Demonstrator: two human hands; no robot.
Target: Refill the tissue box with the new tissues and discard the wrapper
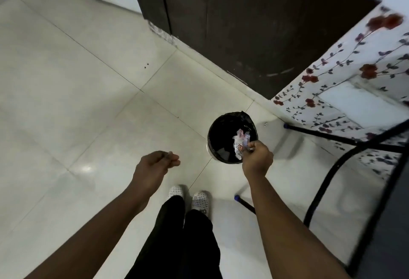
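The right hand (257, 159) pinches a crumpled white-and-pink plastic wrapper (240, 143), print unreadable, over the round black-lined bin (219, 132); the left hand (155, 166) hangs loosely curled, empty

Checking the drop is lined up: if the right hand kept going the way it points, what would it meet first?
Probably the black-lined bin: the right hand holds the crumpled wrapper over its opening, though height above it is unclear.

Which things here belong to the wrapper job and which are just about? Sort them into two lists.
Belongs to the job:
- wrapper, crumpled, pinched in the right hand
- bin, black-lined, under the wrapper

Just about:
- left hand, holding nothing
- table with floral cloth
- dark door
- white shoes
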